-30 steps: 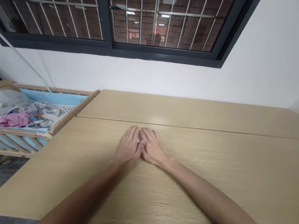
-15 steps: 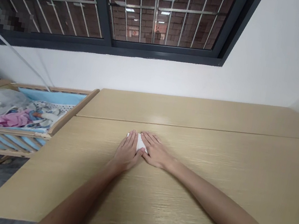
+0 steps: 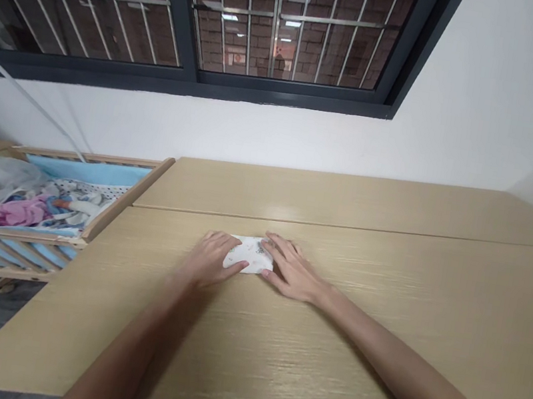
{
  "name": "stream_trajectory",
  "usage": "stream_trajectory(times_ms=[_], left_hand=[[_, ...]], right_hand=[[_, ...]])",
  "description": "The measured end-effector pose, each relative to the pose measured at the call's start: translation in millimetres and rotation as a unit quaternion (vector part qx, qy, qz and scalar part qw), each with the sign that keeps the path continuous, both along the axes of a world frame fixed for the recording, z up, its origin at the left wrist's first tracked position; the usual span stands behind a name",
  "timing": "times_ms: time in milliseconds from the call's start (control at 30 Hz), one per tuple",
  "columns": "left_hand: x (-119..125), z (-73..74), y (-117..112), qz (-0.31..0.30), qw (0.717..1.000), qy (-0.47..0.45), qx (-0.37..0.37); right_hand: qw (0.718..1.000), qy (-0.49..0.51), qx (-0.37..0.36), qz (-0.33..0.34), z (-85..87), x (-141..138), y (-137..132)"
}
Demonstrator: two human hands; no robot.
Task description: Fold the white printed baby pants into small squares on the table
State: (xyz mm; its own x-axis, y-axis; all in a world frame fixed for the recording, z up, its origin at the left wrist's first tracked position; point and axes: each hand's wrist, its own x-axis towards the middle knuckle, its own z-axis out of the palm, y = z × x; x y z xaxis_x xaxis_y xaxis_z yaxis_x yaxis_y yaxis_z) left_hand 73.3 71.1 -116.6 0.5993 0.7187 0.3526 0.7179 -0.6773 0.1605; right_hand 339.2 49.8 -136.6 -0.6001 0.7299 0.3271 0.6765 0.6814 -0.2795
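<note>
A small white folded cloth (image 3: pixel 250 255) with a faint print lies on the light wooden table (image 3: pixel 380 312), just in front of the seam between its two tops. My left hand (image 3: pixel 208 263) rests on the cloth's left end, fingers curled over its edge and the thumb along its front. My right hand (image 3: pixel 290 271) lies flat at the cloth's right end, fingers stretched out and touching it. Both forearms reach in from the near edge.
A wooden cot (image 3: pixel 90 225) stands against the table's left side, filled with blue lining and a heap of pink and white baby clothes (image 3: pixel 17 204). A white wall and a barred window (image 3: pixel 199 13) are behind the table.
My hands have slid apart from the middle of the cloth to its two ends, uncovering it. The left hand's fingers went from flat to curled.
</note>
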Motion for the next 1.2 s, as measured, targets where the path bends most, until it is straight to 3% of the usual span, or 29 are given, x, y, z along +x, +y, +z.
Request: stream_trajectory(times_ms=[133, 300, 467, 533, 667, 767, 833, 900, 1033, 1133, 1200], left_hand=[[-10.2, -6.9, 4.2, -0.007, 0.999, 0.025, -0.033], [-5.2, -19.0, 7.9, 0.008, 1.0, 0.019, -0.023], [5.0, -10.8, 10.1, 0.033, 0.999, -0.014, -0.011], [8.3, 2.2, 9.8, 0.057, 0.998, -0.036, -0.006], [12.2, 36.5, -3.0, 0.109, 0.99, -0.086, -0.038], [14.5, 47.8, -21.6, 0.133, 0.964, -0.159, -0.164], [17.0, 42.3, -30.7, 0.161, 0.948, -0.158, -0.226], [20.5, 29.0, -33.2, 0.192, 0.947, -0.106, -0.235], [28.3, 2.4, -22.3, 0.232, 0.947, -0.038, -0.22], [32.4, 0.2, -18.4, 0.243, 0.949, 0.001, -0.201], [34.9, 6.4, -26.4, 0.248, 0.952, 0.027, -0.178]], right_hand=[[0.999, -0.013, -0.035, 0.029, -4.2, 1.6, 2.0], [0.999, 0.009, -0.054, 0.004, -17.8, -4.9, 11.9], [0.992, 0.106, -0.047, -0.045, -18.1, -17.1, 28.8], [0.976, 0.182, -0.089, -0.077, -8.5, -21.1, 38.4], [0.909, 0.35, -0.212, -0.079, 29.8, -22.1, 57.4], [0.895, 0.344, -0.281, -0.048, 57.0, -19.3, 67.2], [0.898, 0.307, -0.314, -0.038, 63.5, -19.6, 72.5], [0.904, 0.268, -0.331, -0.044, 58.4, -23.1, 78.2], [0.924, 0.187, -0.324, -0.083, 27.1, -35.5, 91.6], [0.938, 0.15, -0.297, -0.101, 7.6, -42.2, 98.5], [0.943, 0.143, -0.282, -0.104, 5.5, -43.6, 97.4]])
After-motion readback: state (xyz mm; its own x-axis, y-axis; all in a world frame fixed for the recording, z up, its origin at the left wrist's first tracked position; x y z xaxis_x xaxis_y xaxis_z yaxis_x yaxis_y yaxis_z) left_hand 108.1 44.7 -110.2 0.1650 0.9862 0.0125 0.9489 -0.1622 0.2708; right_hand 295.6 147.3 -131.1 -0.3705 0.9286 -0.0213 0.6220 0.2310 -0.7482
